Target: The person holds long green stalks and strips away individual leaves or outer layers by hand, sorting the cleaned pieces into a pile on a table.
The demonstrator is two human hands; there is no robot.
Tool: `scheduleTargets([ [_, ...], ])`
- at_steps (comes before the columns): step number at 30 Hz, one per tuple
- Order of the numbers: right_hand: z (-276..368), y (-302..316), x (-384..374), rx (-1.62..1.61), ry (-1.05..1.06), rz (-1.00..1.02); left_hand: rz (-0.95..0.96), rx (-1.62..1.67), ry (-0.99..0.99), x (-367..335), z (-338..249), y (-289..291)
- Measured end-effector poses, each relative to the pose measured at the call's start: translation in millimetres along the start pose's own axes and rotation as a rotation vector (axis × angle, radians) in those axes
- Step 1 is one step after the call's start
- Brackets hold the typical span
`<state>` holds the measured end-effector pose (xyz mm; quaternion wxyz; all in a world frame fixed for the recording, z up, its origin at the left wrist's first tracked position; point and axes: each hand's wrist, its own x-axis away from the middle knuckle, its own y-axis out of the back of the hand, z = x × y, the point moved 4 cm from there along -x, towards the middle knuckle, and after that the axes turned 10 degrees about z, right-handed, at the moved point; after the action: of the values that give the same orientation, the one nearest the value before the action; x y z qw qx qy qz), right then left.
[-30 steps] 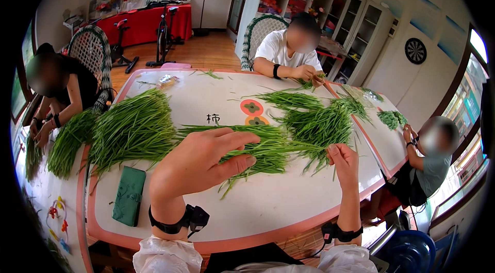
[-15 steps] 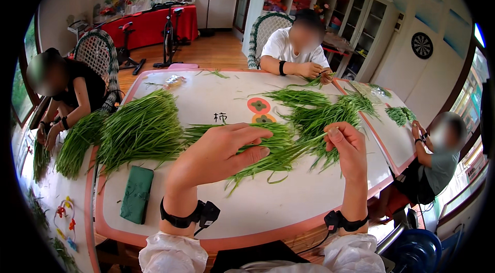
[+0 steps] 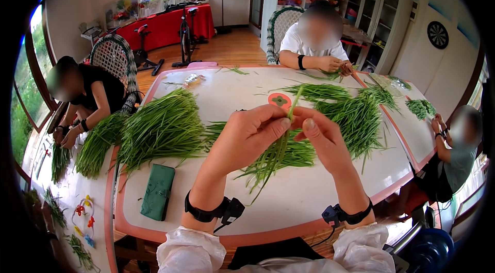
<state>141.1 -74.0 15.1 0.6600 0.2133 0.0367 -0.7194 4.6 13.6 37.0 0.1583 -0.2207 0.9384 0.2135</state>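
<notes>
A few long green chives [image 3: 280, 155] hang between my hands above the middle of the table, stem ends up and leaf tips down. My left hand [image 3: 238, 138] pinches them between thumb and fingers. My right hand [image 3: 330, 144] is close against it, fingers curled around the upper stems; its exact grip is partly covered. Beneath both hands lies a loose heap of chives [image 3: 301, 153]. A large thick pile of chives [image 3: 162, 126] spreads to the left, and another pile of chives [image 3: 356, 123] lies to the right.
A green wallet-like case [image 3: 158, 192] rests on the white table [image 3: 216, 216] at the near left. Opposite, a person in white [image 3: 314, 41] handles greens. Another person in black [image 3: 98, 92] works at the left, and one [image 3: 459, 144] at the right.
My left hand has gone from open to pinching the chives. My right hand has come in to meet it, and the chives now point upright. The view has shifted slightly left.
</notes>
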Motion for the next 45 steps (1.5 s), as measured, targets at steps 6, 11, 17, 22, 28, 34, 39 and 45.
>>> scheduleTargets([
  [6, -50, -47, 2, -0.440, -0.206, 0.334, -0.130, 0.213, -0.019, -2, 11, 15],
  [11, -65, -61, 11, -0.647, -0.383, 0.417, -0.274, 0.180, -0.019, 3, 13, 35],
  [17, -79, -58, 24, -0.679, -0.470, 0.376, -0.376, 0.159, -0.072, 9, 14, 51],
  [22, -84, -55, 34, -0.687, -0.513, 0.359, -0.370, 0.090, -0.074, 10, 18, 58],
  [28, -92, -50, 41, -0.667, -0.512, 0.330, -0.388, 0.135, -0.046, 10, 18, 60],
  [34, -94, -43, 40, -0.692, -0.424, 0.266, -0.346, 0.162, -0.035, 9, 15, 55],
  [39, -92, -40, 37, -0.628, -0.388, 0.227, -0.295, 0.186, -0.035, 9, 13, 51],
  [45, -97, -38, 38, -0.560, -0.370, 0.233, -0.275, 0.208, -0.062, 11, 11, 50],
])
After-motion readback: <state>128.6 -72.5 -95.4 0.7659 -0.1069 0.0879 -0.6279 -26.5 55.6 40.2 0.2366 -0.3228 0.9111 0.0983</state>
